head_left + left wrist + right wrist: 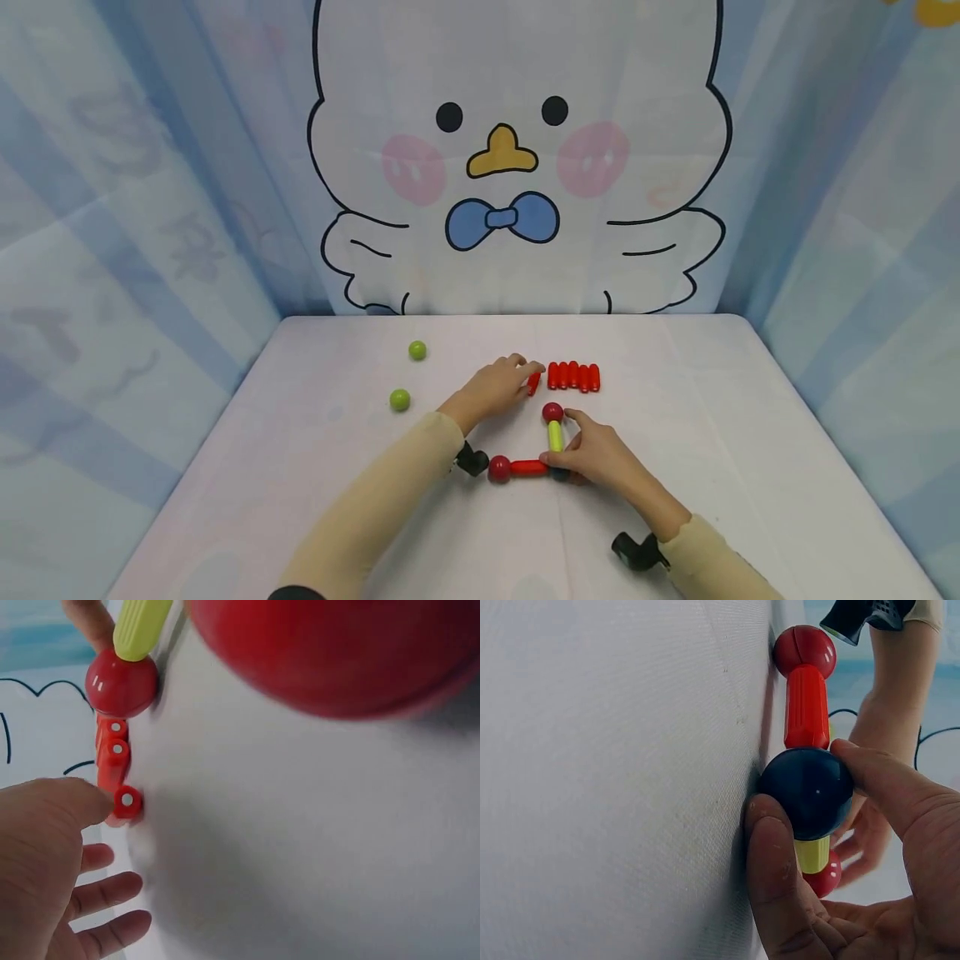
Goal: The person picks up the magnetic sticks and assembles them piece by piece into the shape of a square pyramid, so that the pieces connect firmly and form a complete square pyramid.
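Observation:
My left hand [493, 390] pinches a red rod [533, 383] at the left of a row of red rods [573, 376]. In the left wrist view the thumb lies against this red rod [126, 801], while the other fingertips spread below. My right hand [602, 454] grips a dark blue ball [808, 793] between thumb and fingers, down at the tabletop. This ball is the corner of an L-shaped piece. From it a red rod [807, 706] leads to a red ball [499, 468], and a yellow-green rod [555, 436] leads to another red ball [552, 412].
Two green balls [400, 400] lie apart on the left side of the white table [315, 500]. Behind the table hangs a curtain [517, 275] with a cartoon bird. Black wrist cameras [636, 552] stick out from both wrists, the left one close to a red ball.

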{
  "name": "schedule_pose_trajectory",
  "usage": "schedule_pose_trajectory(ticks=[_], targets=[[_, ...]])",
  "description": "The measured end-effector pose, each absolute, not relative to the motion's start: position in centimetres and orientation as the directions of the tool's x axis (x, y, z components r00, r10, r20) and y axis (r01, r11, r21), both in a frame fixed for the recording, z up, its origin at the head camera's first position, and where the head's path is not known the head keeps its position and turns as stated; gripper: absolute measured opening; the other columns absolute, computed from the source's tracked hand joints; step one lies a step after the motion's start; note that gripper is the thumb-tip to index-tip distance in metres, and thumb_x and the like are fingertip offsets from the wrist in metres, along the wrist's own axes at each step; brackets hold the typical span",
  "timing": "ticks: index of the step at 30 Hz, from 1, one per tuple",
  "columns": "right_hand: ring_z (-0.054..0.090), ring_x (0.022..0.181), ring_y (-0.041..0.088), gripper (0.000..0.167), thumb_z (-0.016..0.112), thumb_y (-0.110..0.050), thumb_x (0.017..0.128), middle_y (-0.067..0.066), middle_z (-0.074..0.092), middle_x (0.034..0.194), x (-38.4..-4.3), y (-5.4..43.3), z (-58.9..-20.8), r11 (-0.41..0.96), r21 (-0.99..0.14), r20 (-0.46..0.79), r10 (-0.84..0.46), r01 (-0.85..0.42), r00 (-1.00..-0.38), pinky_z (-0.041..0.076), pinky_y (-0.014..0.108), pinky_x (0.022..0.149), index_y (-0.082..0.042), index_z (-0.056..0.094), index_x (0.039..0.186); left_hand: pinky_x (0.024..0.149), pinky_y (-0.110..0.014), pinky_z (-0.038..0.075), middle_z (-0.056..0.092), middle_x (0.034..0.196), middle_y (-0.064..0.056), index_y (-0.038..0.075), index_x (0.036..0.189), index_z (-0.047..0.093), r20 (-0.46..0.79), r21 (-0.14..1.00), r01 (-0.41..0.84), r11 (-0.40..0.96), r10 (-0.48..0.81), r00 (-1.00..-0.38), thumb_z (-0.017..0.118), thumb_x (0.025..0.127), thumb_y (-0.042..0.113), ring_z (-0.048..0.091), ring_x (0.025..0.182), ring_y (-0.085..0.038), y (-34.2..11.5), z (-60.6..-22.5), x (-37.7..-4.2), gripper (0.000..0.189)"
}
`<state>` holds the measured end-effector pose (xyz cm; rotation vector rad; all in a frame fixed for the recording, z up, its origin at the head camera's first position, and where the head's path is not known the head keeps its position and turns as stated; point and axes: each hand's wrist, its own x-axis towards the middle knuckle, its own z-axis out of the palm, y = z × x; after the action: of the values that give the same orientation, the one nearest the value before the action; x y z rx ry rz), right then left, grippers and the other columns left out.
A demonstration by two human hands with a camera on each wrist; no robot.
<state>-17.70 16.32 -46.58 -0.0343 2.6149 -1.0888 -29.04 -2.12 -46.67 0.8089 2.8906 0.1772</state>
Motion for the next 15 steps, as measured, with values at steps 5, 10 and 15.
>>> schedule_pose_trajectory(ticks=[5, 10, 15], targets=[[0.063, 0.060, 0.016, 0.093, 0.087, -0.037, 0.082, 0.002, 0.067, 0.079, -17.71, 16.32, -46.65, 0.709, -0.698, -0.278, -0.139, 0.101, -0.951, 0.053, 0.030, 0.060, 0.000, 0.039, 0.153, 0.098, -0.031, 0.055, 0.062, 0.125, -0.003, 0.023, 0.131, 0.061, -0.091, 0.138, 0.538, 0.831, 0.552, -0.829, 0.065, 0.103, 0.029, 0.058, 0.111, -0.018, -2.21, -47.04, -28.69, 0.029], [0.063, 0.060, 0.015, 0.094, 0.088, -0.037, 0.082, 0.002, 0.067, 0.079, -17.71, 16.34, -46.64, 0.711, -0.695, -0.283, -0.135, 0.107, -0.949, 0.054, 0.030, 0.060, 0.000, 0.039, 0.154, 0.092, -0.027, 0.054, 0.064, 0.105, 0.001, 0.019, 0.117, 0.060, -0.099, 0.204, 0.518, 0.831, 0.544, -0.833, 0.070, 0.099, 0.017, 0.058, 0.095, -0.014, -2.46, -46.69, -28.42, 0.020], [0.064, 0.061, 0.016, 0.094, 0.088, -0.037, 0.082, 0.003, 0.067, 0.081, -17.83, 16.36, -46.77, 0.704, -0.700, -0.294, -0.131, 0.120, -0.947, 0.055, 0.029, 0.061, -0.001, 0.038, 0.154, 0.090, -0.025, 0.055, 0.065, 0.100, 0.004, 0.020, 0.113, 0.062, -0.150, 0.322, 0.499, 0.805, 0.564, -0.812, 0.074, 0.095, 0.011, 0.058, 0.091, -0.012, -2.95, -46.35, -28.09, 0.024]])
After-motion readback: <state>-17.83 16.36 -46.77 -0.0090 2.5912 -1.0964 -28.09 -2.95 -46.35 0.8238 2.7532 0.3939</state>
